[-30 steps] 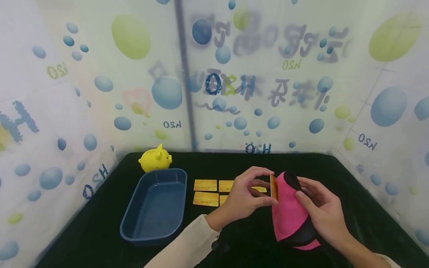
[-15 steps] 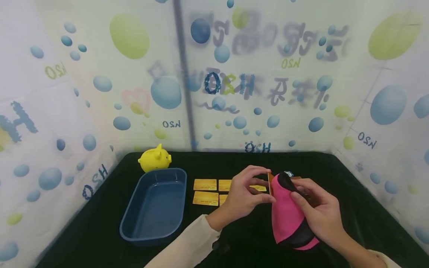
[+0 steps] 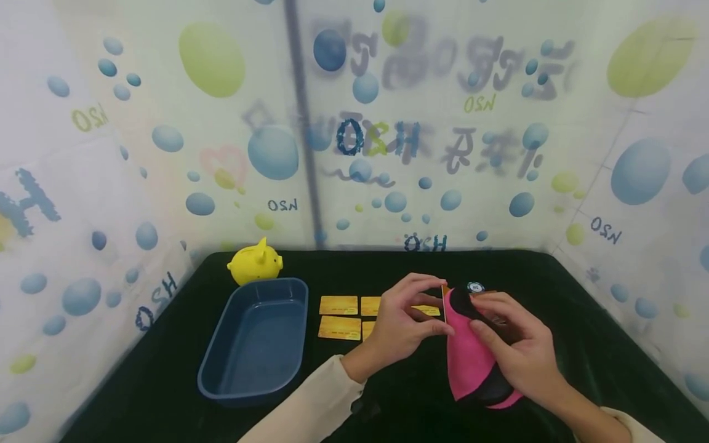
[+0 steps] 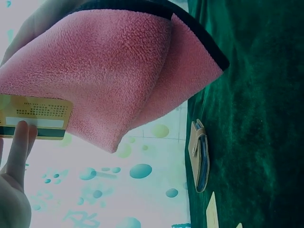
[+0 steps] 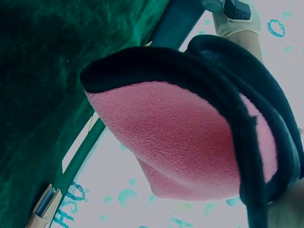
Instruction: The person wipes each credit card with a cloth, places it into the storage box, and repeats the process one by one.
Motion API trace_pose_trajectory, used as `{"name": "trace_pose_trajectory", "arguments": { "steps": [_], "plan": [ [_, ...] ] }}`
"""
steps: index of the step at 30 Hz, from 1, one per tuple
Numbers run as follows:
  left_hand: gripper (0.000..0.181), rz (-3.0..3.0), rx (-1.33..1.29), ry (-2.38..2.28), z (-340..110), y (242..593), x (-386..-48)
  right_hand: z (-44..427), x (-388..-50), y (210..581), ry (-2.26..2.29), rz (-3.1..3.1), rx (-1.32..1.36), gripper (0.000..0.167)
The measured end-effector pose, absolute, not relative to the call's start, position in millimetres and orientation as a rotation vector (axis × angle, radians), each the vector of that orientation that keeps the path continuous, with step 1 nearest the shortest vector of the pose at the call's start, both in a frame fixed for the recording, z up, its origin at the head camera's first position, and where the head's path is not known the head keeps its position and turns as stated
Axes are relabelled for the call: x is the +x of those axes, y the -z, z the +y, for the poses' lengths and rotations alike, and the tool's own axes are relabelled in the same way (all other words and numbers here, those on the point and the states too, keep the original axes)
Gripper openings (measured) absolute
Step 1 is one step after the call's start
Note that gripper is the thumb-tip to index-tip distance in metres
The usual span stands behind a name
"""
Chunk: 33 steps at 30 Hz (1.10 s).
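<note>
In the head view my left hand [image 3: 396, 323] holds a yellow bank card [image 3: 445, 296] by its edges, between thumb and fingers. The left wrist view shows the back of this bank card [image 4: 42, 111], with a dark stripe and a white strip. My right hand [image 3: 523, 344] grips a pink fleecy cloth [image 3: 468, 363] with black edging, bunched and folded. The cloth lies against the card's right-hand face and hides most of that side. In the right wrist view the cloth [image 5: 175, 133] fills the middle, and the card is hidden behind it.
Several yellow cards [image 3: 340, 327] lie in rows on the dark green tablecloth [image 3: 410, 406]. Left of them stands a blue tray [image 3: 255, 344], with a yellow piggy bank [image 3: 256, 264] behind it. A wallet [image 4: 198, 154] and a small round disc [image 3: 475, 287] lie beyond my right hand.
My right hand and the cloth have shifted left against the card, which now shows only a thin edge in the head view. The round disc has come into sight behind the right hand.
</note>
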State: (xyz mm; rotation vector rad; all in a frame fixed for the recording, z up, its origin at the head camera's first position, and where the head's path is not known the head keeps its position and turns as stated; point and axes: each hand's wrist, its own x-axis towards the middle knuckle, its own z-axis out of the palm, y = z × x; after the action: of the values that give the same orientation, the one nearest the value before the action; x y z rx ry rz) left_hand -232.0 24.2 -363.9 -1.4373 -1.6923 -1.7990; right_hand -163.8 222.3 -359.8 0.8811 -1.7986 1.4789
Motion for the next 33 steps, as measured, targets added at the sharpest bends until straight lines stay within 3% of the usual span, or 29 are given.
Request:
{"name": "trace_pose_trajectory", "arguments": {
  "steps": [10, 29, 33],
  "plan": [
    [0.06, -1.655, -1.463, 1.786, 19.9, 342.3, -211.5, 220.6, -167.5, 358.5, -1.507, -1.758, 0.933, 0.044],
    [0.06, -1.609, -1.494, 1.636, 29.1, 359.1, -217.4, 220.9, -165.4, 350.4, -1.414, -1.74, 0.943, 0.032],
    [0.068, -1.602, -1.495, 1.607, 30.3, 359.7, -216.0, 221.9, -164.7, 350.0, -1.415, -1.741, 0.932, 0.032]
  ]
}}
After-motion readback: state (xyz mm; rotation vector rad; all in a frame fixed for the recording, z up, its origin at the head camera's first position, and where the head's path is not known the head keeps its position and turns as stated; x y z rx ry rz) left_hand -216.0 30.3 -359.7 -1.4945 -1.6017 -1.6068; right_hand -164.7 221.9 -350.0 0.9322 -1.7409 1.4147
